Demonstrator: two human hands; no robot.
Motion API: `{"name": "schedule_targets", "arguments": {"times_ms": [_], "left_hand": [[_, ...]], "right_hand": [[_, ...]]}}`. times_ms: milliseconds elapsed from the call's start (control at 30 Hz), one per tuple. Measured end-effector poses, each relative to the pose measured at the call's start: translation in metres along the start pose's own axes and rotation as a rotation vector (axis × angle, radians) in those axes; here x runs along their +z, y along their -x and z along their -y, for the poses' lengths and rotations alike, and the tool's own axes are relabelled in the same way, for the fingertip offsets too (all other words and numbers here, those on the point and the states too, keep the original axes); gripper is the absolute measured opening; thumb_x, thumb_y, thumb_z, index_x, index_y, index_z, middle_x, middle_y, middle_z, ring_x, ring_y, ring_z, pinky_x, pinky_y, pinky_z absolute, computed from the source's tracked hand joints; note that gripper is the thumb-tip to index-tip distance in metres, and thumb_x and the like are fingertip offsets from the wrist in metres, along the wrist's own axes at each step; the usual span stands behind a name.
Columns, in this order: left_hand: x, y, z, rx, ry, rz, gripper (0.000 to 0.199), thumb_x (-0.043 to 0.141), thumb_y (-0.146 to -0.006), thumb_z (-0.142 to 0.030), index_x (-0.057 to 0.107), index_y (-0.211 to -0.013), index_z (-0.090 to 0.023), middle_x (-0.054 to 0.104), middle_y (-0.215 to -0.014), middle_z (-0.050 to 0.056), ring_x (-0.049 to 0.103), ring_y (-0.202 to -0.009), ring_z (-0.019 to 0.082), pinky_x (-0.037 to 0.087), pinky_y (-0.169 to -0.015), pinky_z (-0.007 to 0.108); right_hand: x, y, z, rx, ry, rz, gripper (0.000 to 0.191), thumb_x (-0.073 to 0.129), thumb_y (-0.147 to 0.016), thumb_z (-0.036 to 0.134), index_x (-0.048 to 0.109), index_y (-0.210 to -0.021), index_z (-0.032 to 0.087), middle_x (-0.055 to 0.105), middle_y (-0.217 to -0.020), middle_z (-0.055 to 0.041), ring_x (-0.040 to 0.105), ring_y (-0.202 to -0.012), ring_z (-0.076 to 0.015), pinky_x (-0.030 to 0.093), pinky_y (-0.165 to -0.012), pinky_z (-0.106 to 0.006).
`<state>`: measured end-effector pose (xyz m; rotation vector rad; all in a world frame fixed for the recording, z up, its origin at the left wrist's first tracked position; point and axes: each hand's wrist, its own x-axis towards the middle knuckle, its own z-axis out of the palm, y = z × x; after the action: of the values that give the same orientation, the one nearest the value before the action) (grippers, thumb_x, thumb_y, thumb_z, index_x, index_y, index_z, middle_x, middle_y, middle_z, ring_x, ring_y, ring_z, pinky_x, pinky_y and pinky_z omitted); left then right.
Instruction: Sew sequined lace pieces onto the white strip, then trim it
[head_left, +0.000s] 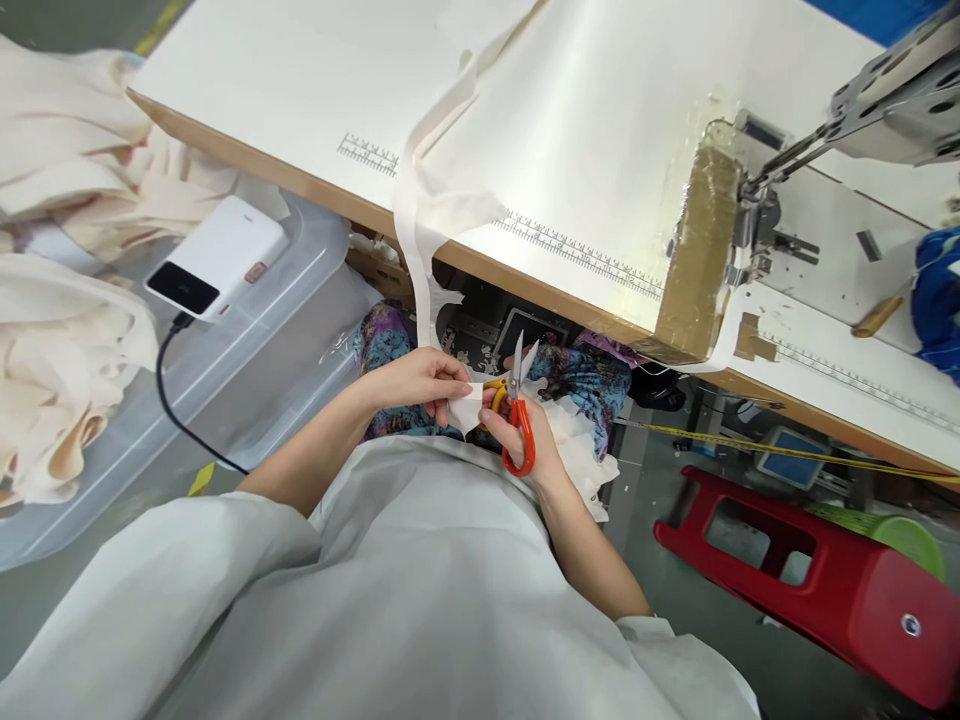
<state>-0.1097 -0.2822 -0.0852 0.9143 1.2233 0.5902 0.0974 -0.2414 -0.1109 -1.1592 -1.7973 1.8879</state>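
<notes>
Over my lap, my left hand (426, 383) pinches a small piece of white fabric (466, 408). My right hand (531, 432) is closed around scissors (519, 440) with orange-red handles, their blades parted and pointing away from me. A yellow-handled tool (498, 398), partly hidden by the fingers, is also in the right hand, close to the fabric piece. A long cream fabric strip (406, 205) hangs from the table over its edge down toward my left hand. More white fabric (574, 450) lies on my lap, right of the right hand.
The white table (592, 120) carries a sewing machine (892, 100) at right. Left, a plastic bin (300, 290) holds cream fabric (67, 380) and a white power bank (217, 258) with a black cable. A red stool (817, 570) lies at lower right, below a yellow tape (750, 445).
</notes>
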Motion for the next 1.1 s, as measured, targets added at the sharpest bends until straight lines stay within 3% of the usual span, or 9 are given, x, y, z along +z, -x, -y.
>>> {"name": "schedule_targets", "arguments": {"times_ms": [267,500,700,1100], "left_hand": [[0.003,0.000,0.003,-0.008,0.001,0.011,0.030,0.065,-0.082,-0.046,0.066,-0.087,-0.017,0.067,-0.064,-0.001,0.067,-0.055,0.015,0.051,-0.054,0.022],[0.015,0.000,0.002,-0.054,0.063,0.083,0.039,0.071,-0.076,-0.054,0.062,-0.088,-0.018,0.066,-0.071,-0.003,0.069,-0.058,0.016,0.052,-0.055,0.022],[0.019,-0.004,0.005,-0.054,0.075,0.042,0.040,0.068,-0.079,-0.056,0.064,-0.085,-0.017,0.063,-0.067,-0.003,0.072,-0.063,0.017,0.051,-0.053,0.020],[0.015,-0.005,0.004,-0.061,0.218,-0.023,0.034,0.074,-0.076,-0.048,0.063,-0.079,-0.015,0.067,-0.060,0.000,0.066,-0.050,0.012,0.045,-0.045,0.018]], "right_hand": [[0.000,0.001,-0.002,0.013,0.046,-0.028,0.034,0.068,-0.074,0.052,0.058,-0.087,0.022,0.057,-0.072,-0.0004,0.052,-0.064,-0.0180,0.046,-0.063,-0.032],[-0.005,0.000,0.006,-0.015,0.134,-0.066,0.025,0.067,-0.074,0.045,0.056,-0.077,0.023,0.057,-0.068,0.0009,0.052,-0.064,-0.0164,0.045,-0.061,-0.029],[-0.012,0.003,0.010,-0.022,0.177,-0.032,0.025,0.067,-0.077,0.045,0.057,-0.079,0.022,0.060,-0.073,0.0004,0.054,-0.067,-0.0165,0.045,-0.066,-0.030],[-0.030,0.014,-0.002,0.037,0.240,0.287,0.043,0.060,-0.086,0.061,0.052,-0.071,0.021,0.050,-0.062,0.0036,0.047,-0.058,-0.0132,0.039,-0.051,-0.024]]}}
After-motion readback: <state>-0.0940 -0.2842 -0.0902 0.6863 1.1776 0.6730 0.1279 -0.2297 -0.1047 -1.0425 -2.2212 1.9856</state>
